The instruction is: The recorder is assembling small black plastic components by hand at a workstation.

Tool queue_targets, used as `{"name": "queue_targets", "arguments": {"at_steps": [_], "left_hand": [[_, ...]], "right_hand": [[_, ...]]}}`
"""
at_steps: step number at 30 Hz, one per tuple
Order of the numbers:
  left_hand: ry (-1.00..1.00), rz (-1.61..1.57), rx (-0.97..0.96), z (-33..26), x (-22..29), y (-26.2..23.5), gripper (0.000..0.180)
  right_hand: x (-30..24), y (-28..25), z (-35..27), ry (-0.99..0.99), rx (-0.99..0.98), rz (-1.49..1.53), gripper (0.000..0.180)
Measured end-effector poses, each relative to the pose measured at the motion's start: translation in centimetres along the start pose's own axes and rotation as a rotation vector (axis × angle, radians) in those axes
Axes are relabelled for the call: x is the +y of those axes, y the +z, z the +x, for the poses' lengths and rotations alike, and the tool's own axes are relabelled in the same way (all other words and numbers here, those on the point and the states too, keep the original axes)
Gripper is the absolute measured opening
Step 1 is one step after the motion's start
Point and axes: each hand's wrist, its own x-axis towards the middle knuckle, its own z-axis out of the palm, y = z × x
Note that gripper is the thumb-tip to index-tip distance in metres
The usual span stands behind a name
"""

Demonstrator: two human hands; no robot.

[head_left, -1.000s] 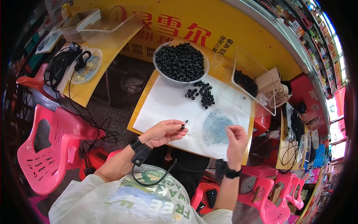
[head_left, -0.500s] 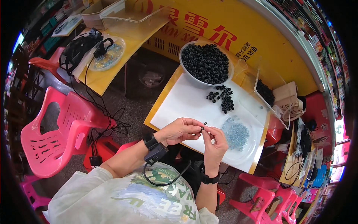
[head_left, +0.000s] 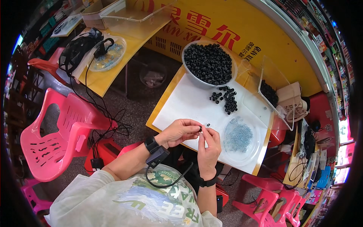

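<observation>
My left hand point(head_left: 180, 132) and my right hand point(head_left: 209, 142) meet over the near edge of the white sheet point(head_left: 189, 104) on the small yellow table. The left fingertips pinch a black bead point(head_left: 200, 129); the right fingers close against it, and what they hold is too thin to see. Another black bead point(head_left: 208, 125) lies just beyond. A loose pile of black beads point(head_left: 226, 98) sits on the sheet. Behind it stands a metal bowl point(head_left: 209, 63) full of black beads. A clear dish of pale blue beads point(head_left: 239, 137) lies right of my hands.
A clear box with black beads point(head_left: 269, 92) stands at the table's right. A second yellow table point(head_left: 109, 72) at the upper left carries cables and a clear dish. A pink plastic chair point(head_left: 56, 136) is on my left, red and pink stools on the right.
My right hand left the clear dish and came across to my left hand; both now pinch together at the bead. The view also shifted.
</observation>
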Motion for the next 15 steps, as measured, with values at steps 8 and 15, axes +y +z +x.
{"name": "queue_targets", "arguments": {"at_steps": [8, 15], "left_hand": [[0.013, -0.082, 0.038, -0.4, -0.7, -0.2, 0.024], [-0.020, -0.170, 0.039, -0.9, -0.1, -0.6, 0.024]], "right_hand": [[-0.1, 1.1, -0.7, -0.007, 0.020, -0.021, 0.029], [3.1, -1.4, 2.2, 0.166, -0.023, -0.029, 0.022]]}}
